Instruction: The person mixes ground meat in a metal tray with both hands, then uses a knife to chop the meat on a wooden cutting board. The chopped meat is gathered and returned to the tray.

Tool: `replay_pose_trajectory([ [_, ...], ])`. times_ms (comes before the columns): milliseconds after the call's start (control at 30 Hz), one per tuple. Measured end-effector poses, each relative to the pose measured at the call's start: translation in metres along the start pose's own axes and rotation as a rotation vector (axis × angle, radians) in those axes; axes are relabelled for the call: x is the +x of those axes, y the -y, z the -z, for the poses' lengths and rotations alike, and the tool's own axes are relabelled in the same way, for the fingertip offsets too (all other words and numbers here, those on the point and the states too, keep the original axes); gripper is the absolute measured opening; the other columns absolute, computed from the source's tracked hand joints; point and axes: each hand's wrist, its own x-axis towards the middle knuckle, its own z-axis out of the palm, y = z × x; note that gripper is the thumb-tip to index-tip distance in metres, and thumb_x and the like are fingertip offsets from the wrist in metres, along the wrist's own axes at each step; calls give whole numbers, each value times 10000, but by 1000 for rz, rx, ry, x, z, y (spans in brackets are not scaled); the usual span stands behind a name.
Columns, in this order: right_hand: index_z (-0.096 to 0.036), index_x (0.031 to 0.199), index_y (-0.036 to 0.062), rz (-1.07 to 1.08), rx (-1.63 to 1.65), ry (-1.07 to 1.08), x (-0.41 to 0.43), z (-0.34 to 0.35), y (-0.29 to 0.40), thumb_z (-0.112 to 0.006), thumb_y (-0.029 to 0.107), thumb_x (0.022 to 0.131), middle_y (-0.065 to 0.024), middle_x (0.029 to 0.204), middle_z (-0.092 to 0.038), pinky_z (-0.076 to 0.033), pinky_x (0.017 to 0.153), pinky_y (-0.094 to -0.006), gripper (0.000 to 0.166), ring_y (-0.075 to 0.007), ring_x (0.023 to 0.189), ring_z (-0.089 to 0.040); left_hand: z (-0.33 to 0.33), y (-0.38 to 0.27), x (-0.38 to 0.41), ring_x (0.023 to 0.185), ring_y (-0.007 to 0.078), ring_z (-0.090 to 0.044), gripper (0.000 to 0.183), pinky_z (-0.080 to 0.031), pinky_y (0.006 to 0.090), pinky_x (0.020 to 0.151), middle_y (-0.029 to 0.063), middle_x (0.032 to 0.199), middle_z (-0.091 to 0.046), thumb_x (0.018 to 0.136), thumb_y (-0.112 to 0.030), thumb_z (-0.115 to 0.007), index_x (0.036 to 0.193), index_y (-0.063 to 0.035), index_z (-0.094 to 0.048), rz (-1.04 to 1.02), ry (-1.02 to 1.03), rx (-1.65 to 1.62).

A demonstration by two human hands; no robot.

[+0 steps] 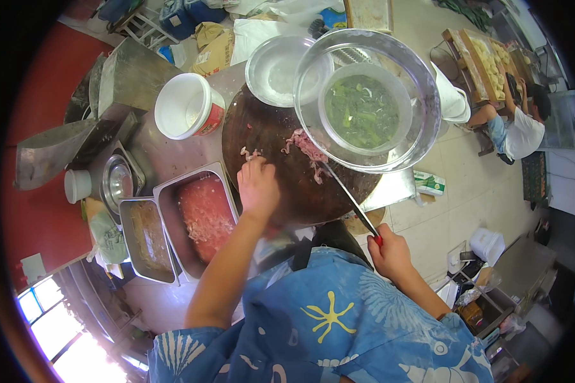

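My right hand [390,251] grips the red handle of a long kitchen knife [349,197], whose tip touches a heap of raw meat pieces [308,145] on a round, dark wooden chopping block [287,196]. My left hand [258,186] lies at the block's left side with its fingers at a few small meat scraps [250,153]; whether it pinches any is hidden. Left of that hand stands a deep metal pan [172,206] with reddish liquid and chopped meat. A large clear round basin [431,115] overhangs the block's right edge, with leafy greens in liquid [362,112] showing in a smaller round vessel.
A second metal pan [124,215] holds brownish contents. A white plastic tub [160,107] and a shallow metal bowl [251,72] stand beyond the block. Metal bowls [117,179] sit at left. A person [524,129] sits far right by wooden trays of dough pieces [467,62].
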Motion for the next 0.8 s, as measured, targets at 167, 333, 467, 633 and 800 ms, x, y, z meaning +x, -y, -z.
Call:
replay_pose_trajectory([
  [167,-562,996,58,-99,48,-40,-22,-7,-20,-687,235,997,-254,748,-673,-512,660,-572,217,-510,738,-672,-14,-66,0,1027,359,-612,249,-479,501,870,124,1070,-635,859,-282,-815,940,-84,-688,73,198,-165],
  [333,-547,973,45,-119,82,-46,-32,-10,-32,-687,233,998,-254,751,-674,-507,650,-568,236,-506,724,-665,-35,-88,7,1001,413,-659,134,-522,536,872,181,1006,-672,896,-174,-719,894,-56,-658,294,343,-273],
  [467,-544,972,43,-125,121,-64,-37,-9,-34,-683,234,1001,-260,754,-672,-505,653,-574,238,-515,735,-664,2,-46,4,907,435,-694,37,-556,537,856,199,908,-702,878,-85,-682,895,-54,-691,293,214,-190],
  [633,-542,972,36,-135,107,-66,-39,-10,-38,-683,236,997,-269,764,-673,-512,666,-575,246,-526,752,-664,15,-8,23,1095,385,-647,217,-511,517,937,181,1137,-669,921,-191,-728,1077,-50,-672,226,59,-74],
  [800,-547,969,34,-122,103,-48,-42,-8,-35,-688,233,992,-273,770,-678,-519,668,-572,245,-524,754,-670,-26,-20,57,1038,407,-658,177,-512,529,901,170,1058,-677,907,-149,-776,1027,-60,-681,319,235,-70],
])
